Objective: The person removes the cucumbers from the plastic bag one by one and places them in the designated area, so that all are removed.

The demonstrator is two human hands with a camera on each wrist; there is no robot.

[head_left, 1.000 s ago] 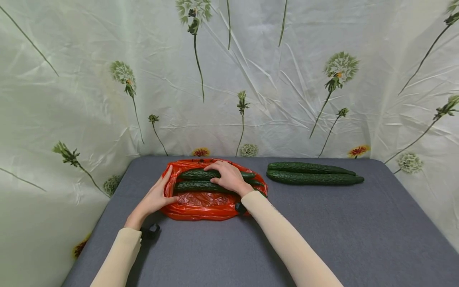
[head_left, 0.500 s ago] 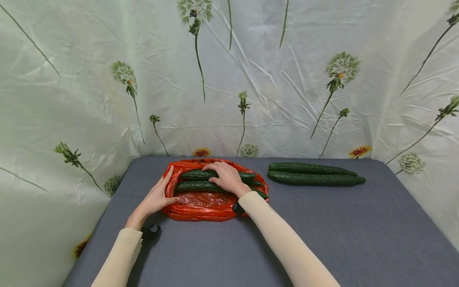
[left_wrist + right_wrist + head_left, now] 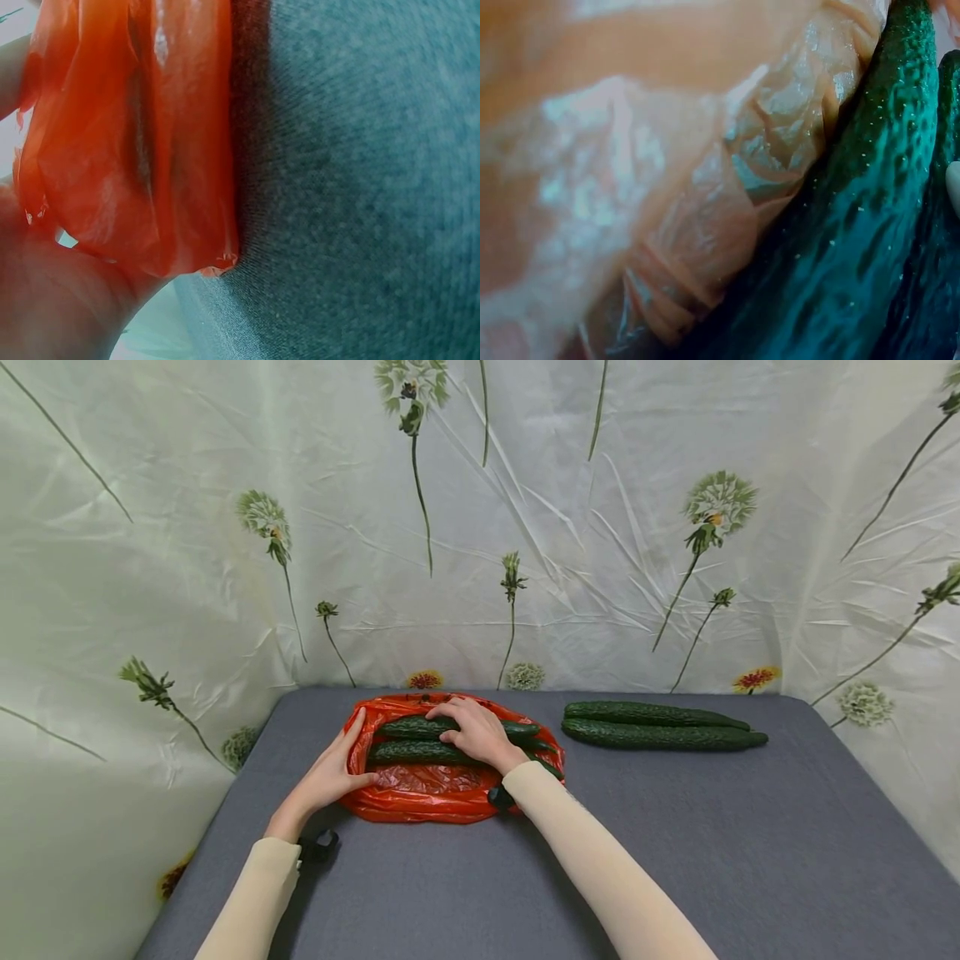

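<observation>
A red plastic bag [image 3: 435,806] lies with its mouth facing up and several long, bumpy cucumbers inside. My left hand [image 3: 326,777] is spread against the bag's left end, fingers along its outer side and thumb at the near rim. In the left wrist view, the thin red bag wall [image 3: 135,165] lies against the palm. My right hand [image 3: 476,731] reaches into the bag and grips the far cucumber [image 3: 405,727], fingers curved over it and thumb on the near side. Just nearer lies another cucumber [image 3: 420,752]; the right wrist view shows a cucumber [image 3: 840,247] up close.
Two more cucumbers [image 3: 663,735] lie side by side on the grey table [image 3: 712,843], right of the bag. A pale curtain [image 3: 600,568] with dandelion prints hangs behind and along the sides. Black wrist devices [image 3: 321,845] sit under the sleeves.
Both hands keep their places at the bag, and the cucumbers lie as before. The whole head view has shifted very slightly.
</observation>
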